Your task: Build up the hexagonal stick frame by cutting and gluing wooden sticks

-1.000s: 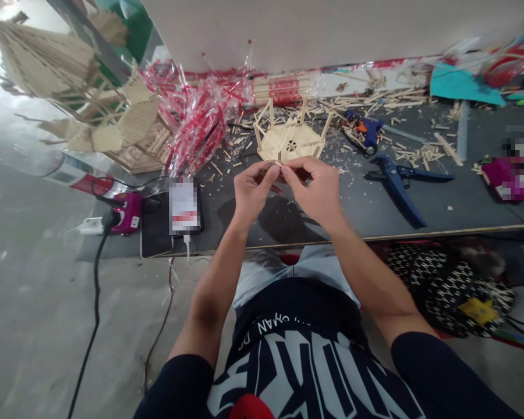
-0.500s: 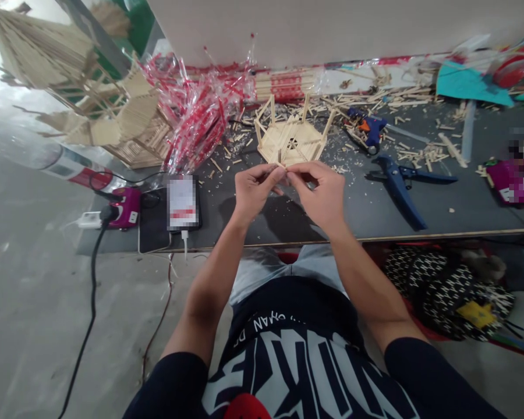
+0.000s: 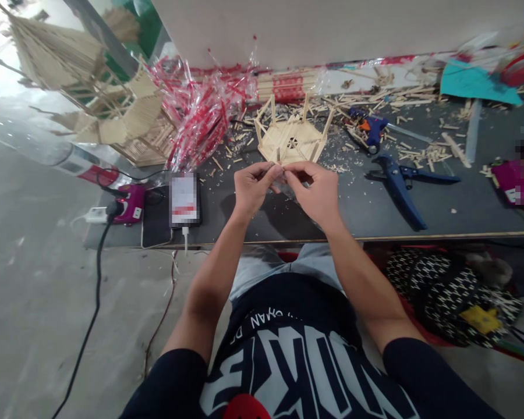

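Note:
My left hand (image 3: 254,187) and my right hand (image 3: 317,189) meet fingertip to fingertip above the worktable (image 3: 227,224). Both are closed in a pinch, thumbs against forefingers. Whatever sits between the fingertips is too small and too covered to make out. Just beyond them stands a six-sided model of pale wooden sticks (image 3: 271,139), with a flat slatted floor, a round opening in it and upright posts at its corners. My fingers overlap its near edge; whether they touch it I cannot tell.
Right of the model lie a blue glue gun (image 3: 375,129) and a blue-handled cutter (image 3: 397,192) among stick offcuts. To the left are red-and-clear wrappers (image 3: 196,122), a larger stick-built model (image 3: 131,116), a phone (image 3: 184,201) on a cable and a purple power strip (image 3: 131,203).
Both hands stay pinched together at the near edge of the model. My right hand has shifted slightly left, and the camera view has turned a little.

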